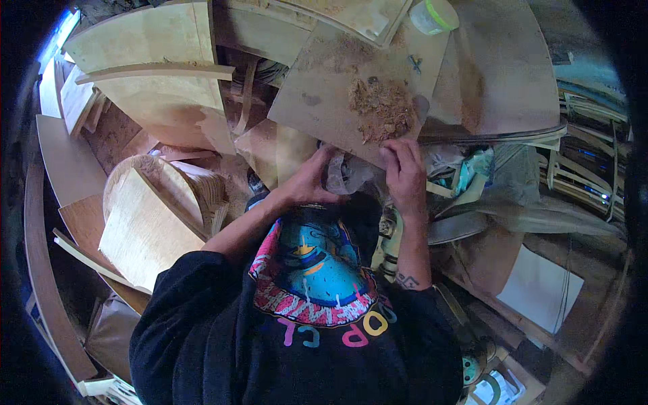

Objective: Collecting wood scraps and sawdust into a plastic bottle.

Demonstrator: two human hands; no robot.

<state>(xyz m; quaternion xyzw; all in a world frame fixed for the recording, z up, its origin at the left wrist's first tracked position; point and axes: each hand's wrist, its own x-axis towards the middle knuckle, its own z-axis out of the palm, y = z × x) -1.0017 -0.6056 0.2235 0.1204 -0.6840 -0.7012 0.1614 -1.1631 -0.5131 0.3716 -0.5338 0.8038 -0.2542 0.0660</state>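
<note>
My left hand [312, 179] is closed round a clear, see-through plastic bag or cup [343, 174], held below the near edge of a flat board; which of the two it is I cannot tell. My right hand [405, 172] is just right of it, at the board's near edge, with fingers curled and tips drawn together; what they hold, if anything, is hidden. Right beyond those fingertips a heap of brown, crumbly shavings [381, 111] lies on the board [317, 88]. Looser brown dust spreads farther back on the same board.
A white tub with a green rim [434, 16] stands at the back. Curved plywood panels [158, 108] and stacked rounded pieces [152, 223] are at the left. Another panel [506, 67] spans the right, with a slatted rack [587, 162] beyond. A white sheet [541, 289] lies lower right.
</note>
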